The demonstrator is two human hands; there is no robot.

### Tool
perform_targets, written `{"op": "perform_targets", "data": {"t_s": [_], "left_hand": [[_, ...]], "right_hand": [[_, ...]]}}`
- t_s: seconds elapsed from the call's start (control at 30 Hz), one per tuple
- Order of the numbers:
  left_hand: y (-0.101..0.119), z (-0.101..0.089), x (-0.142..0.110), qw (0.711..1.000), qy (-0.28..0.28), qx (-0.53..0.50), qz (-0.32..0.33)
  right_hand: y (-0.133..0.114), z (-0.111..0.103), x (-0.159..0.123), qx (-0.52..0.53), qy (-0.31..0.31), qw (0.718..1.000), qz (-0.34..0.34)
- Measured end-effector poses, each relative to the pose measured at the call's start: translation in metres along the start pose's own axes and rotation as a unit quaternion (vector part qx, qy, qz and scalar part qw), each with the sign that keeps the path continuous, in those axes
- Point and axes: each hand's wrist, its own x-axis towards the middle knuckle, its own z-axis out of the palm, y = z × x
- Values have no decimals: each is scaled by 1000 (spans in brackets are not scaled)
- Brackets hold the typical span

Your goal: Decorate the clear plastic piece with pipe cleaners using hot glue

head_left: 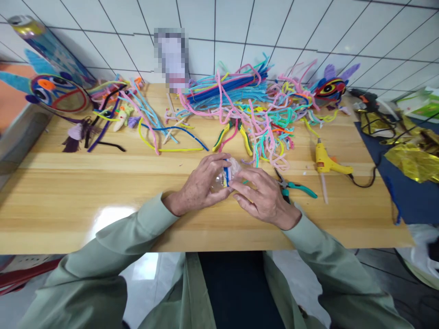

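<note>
Near the middle of the wooden table, we are grasping a small clear plastic piece with our left hand, its fingers and thumb closing around the left side. A blue strip is crossing the piece. Our right hand is curling its fingers against the right side; we cannot tell whether they are pinching it. Teal-handled pliers are lying just right of that hand, and a yellow glue gun is lying farther right. Beyond our hands, yellow-handled pliers are lying beside colorful fuzzy stems.
</note>
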Motion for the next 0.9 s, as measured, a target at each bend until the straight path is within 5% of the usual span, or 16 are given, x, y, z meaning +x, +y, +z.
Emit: {"op": "perform_targets", "data": {"t_s": [0.37,0.5,0.7,0.9], "left_hand": [[1,1,-1,1000,6,14,0],[1,0,-1,1000,4,18,-2],[-1,1,-1,1000,4,14,-3],[-4,1,-1,1000,-5,9,-7]], "right_hand": [[-7,3,3,8,4,999,34],[-6,-11,-6,21,7,997,67],[1,-45,-86,-137,-80,948,276],[10,-41,-141,-233,-130,914,307]]}}
